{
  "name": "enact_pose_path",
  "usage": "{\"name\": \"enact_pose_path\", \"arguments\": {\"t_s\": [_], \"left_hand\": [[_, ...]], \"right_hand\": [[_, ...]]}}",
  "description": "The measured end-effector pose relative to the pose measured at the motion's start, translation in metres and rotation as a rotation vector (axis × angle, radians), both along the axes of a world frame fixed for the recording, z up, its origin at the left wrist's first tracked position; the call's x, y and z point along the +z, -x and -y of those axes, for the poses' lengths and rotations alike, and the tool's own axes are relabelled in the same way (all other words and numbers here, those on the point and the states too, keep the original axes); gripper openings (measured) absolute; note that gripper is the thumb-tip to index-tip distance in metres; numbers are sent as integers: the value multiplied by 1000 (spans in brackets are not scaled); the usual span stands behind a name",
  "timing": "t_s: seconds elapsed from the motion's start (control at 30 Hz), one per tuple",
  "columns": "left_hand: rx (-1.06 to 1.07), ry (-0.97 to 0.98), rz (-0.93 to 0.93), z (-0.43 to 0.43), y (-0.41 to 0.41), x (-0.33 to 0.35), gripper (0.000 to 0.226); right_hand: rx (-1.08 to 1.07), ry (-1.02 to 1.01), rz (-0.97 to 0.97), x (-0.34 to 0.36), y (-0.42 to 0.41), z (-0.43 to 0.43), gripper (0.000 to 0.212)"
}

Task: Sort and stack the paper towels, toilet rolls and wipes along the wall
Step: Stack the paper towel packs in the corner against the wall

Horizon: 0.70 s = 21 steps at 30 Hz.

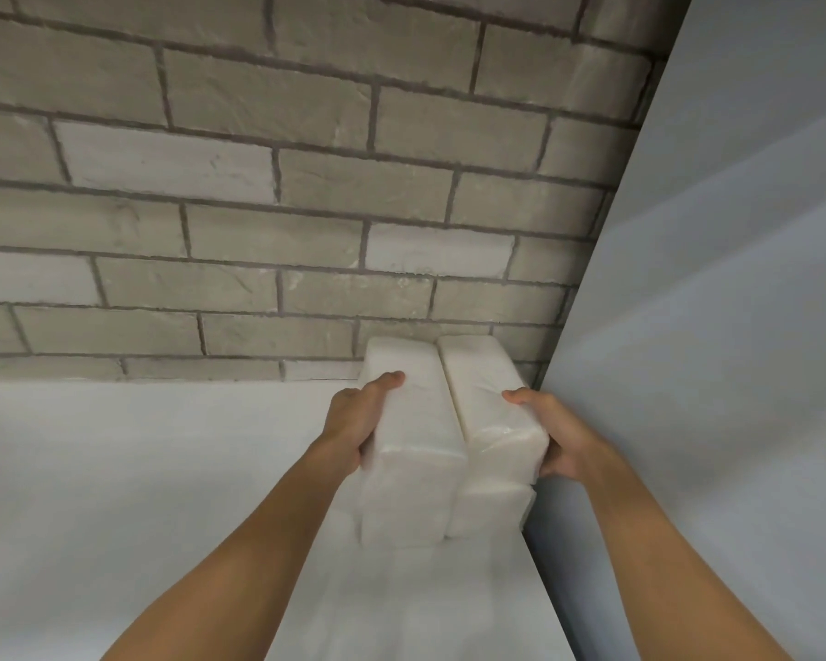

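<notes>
Two white wrapped paper towel packs lie side by side, their far ends against the brick wall. My left hand grips the outer side of the left pack, thumb on top. My right hand grips the outer side of the right pack, thumb on top. Both packs rest on more white packs stacked beneath them, mostly hidden. No toilet rolls or wipes are in view.
The grey brick wall fills the back. A smooth pale side wall closes in tight on the right of the stack. A white surface stretches to the left and toward me.
</notes>
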<state>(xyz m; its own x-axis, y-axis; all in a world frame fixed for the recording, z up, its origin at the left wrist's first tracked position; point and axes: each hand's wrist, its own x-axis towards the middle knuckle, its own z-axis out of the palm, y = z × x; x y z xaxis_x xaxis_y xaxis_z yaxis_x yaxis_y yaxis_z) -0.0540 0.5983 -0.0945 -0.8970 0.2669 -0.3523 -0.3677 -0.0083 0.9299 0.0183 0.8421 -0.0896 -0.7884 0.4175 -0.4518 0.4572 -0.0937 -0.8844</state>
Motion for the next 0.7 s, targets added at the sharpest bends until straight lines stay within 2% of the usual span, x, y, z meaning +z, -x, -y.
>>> {"name": "enact_pose_path", "arguments": {"t_s": [0.27, 0.4, 0.53, 0.6, 0.7], "left_hand": [[19, 18, 15, -14, 12, -5, 61], [22, 55, 2, -17, 24, -12, 87], [27, 106, 10, -19, 41, -26, 116], [26, 101, 9, -19, 41, -26, 120], [-1, 99, -1, -17, 32, -15, 113]], "right_hand": [[32, 52, -23, -2, -3, -5, 57], [24, 75, -26, 0, -2, -9, 50], [15, 83, -20, 0, 1, -8, 53], [25, 74, -6, 0, 2, -9, 55], [32, 68, 1, 1, 3, -10, 55]]}}
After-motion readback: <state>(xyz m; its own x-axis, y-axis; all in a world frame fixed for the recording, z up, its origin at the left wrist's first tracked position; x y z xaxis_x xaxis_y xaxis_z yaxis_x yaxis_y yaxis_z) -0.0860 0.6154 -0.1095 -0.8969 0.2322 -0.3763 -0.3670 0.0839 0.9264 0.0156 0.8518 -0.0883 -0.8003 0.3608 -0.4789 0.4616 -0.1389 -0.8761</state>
